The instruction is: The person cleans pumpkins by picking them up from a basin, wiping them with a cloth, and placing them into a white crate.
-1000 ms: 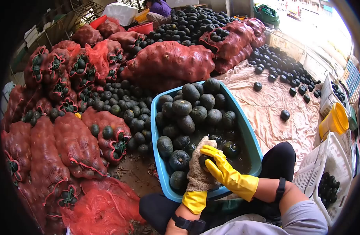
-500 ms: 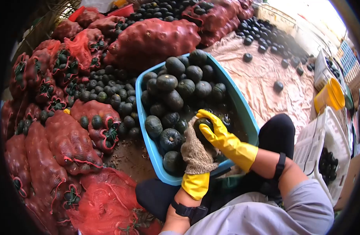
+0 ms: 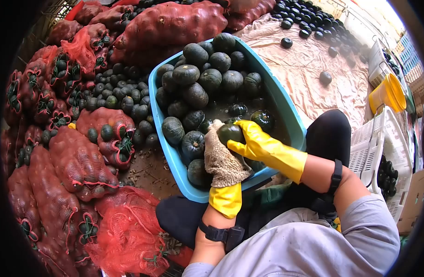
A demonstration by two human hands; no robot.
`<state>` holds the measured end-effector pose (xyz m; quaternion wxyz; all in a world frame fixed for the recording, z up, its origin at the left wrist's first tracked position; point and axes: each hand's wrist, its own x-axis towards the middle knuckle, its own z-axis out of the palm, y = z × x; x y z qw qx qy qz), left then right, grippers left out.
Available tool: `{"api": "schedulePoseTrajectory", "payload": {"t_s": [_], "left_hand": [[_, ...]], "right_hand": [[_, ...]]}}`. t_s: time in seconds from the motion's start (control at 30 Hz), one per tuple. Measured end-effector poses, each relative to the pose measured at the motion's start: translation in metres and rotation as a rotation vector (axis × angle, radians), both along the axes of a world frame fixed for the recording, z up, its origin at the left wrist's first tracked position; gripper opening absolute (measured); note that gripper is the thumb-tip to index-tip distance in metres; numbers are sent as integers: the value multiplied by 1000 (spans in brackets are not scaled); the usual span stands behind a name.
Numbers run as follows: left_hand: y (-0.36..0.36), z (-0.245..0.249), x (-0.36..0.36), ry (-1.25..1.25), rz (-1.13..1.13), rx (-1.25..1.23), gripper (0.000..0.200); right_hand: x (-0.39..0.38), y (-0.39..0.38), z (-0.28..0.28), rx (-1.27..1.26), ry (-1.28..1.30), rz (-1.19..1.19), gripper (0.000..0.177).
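A small dark green pumpkin (image 3: 230, 134) is between my two hands, above the near part of a blue tub (image 3: 297, 124). My left hand (image 3: 224, 161), in a yellow glove with a tan towelling cloth (image 3: 228, 173) wrapped over it, is closed against the pumpkin's left side; its fingers are hidden under the cloth. On the right, my right hand (image 3: 258, 145) in a yellow glove grips the pumpkin between thumb and fingers. More dark green pumpkins (image 3: 195, 95) are piled in the tub's far and left parts. Murky water shows beside them, with wet pumpkins (image 3: 262, 119) in it.
Red mesh sacks (image 3: 78, 159) full of pumpkins crowd the left and back. Loose pumpkins (image 3: 115, 90) lie left of the tub. A pale sheet (image 3: 309, 74) with scattered pumpkins spreads behind right. A yellow bucket (image 3: 386, 94) and white crate (image 3: 366, 147) stand at right.
The view has shifted, so the tub sits higher in it. The pumpkin has turned in my hands, and my right hand has moved from over its top to its right side.
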<state>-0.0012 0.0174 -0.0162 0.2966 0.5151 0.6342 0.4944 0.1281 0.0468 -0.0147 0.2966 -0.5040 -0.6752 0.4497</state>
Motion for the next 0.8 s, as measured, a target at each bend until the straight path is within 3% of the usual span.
{"api": "schedulePoseTrajectory", "payload": {"t_s": [0.03,0.07,0.1,0.17,0.23,0.27,0.3,0.37,0.4,0.43,0.5,0.6,0.7,0.73,0.8], "left_hand": [[-4,20,-11,270,-96,40,57],[-8,39,-23,532,-167,112,67],[-3,39,-27,448,-233,132,72],[4,51,-43,417,-408,172,82],[4,39,-50,668,-438,171,87],[-2,9,-51,737,-338,217,87],[-1,2,-44,587,-303,186,81],[2,-11,-31,273,-218,157,68],[5,-15,-19,-290,-186,34,68],[6,-13,-12,-430,-122,-13,66],[2,-7,-5,-371,-53,-28,62],[-1,8,-19,-188,-168,1,56],[-2,28,-43,87,-345,43,50],[-2,33,-48,193,-387,64,48],[-2,36,-52,419,-423,89,44]], "right_hand": [[4,4,11,169,-319,114,78],[2,-2,3,166,-28,183,85],[3,-3,-6,303,-59,193,83],[4,-7,30,46,6,239,77],[14,12,14,638,-211,516,70],[13,3,13,9,99,453,63],[3,-7,38,-532,457,154,56],[5,-1,-12,-369,530,165,54],[6,2,-19,-352,574,139,53],[3,-1,11,-470,639,47,53],[8,11,15,-23,66,139,66],[2,-11,-21,302,-42,68,87],[4,-10,-16,550,29,131,87],[8,-11,-9,439,-15,156,82],[13,-2,-3,477,44,305,82]]}}
